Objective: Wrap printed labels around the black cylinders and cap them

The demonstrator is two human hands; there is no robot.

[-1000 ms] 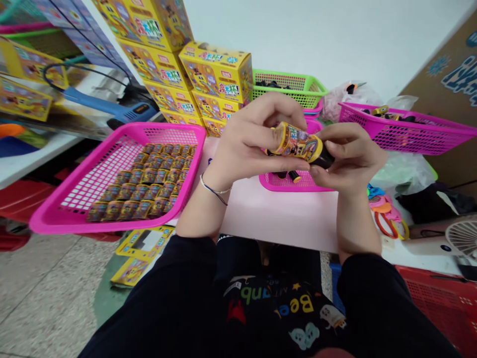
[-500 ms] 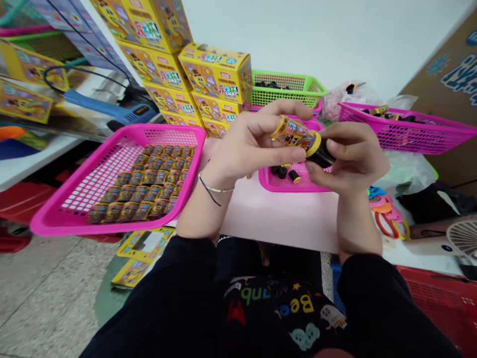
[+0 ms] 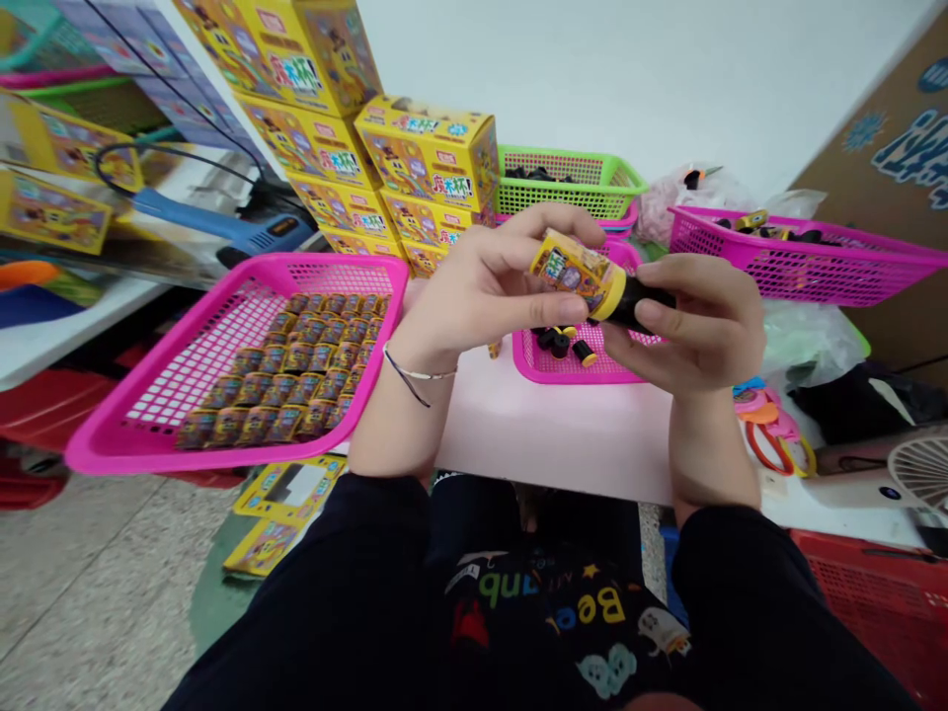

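A short yellow printed tube [image 3: 574, 275] with a black cylindrical end [image 3: 641, 304] sits between my hands above the pink table [image 3: 555, 430]. My left hand [image 3: 481, 281] pinches the printed part with its fingertips and thumb. My right hand [image 3: 692, 321] wraps its fingers around the black end. Just below the tube, a small pink mesh basket [image 3: 570, 363] holds several small black pieces [image 3: 561, 344]. To the left, a large pink mesh basket [image 3: 244, 265] holds neat rows of similar printed tubes [image 3: 281, 373].
Stacked yellow printed boxes [image 3: 422, 148] stand behind the table, beside a green mesh basket [image 3: 570, 183]. Another pink basket [image 3: 807, 272] sits at right. A blue-handled power tool [image 3: 229, 227] lies on the far-left shelf. A red crate [image 3: 874, 612] occupies the lower right.
The tube has tilted, its printed end swinging from the upper left toward the left. My right hand has closed further around the black end.
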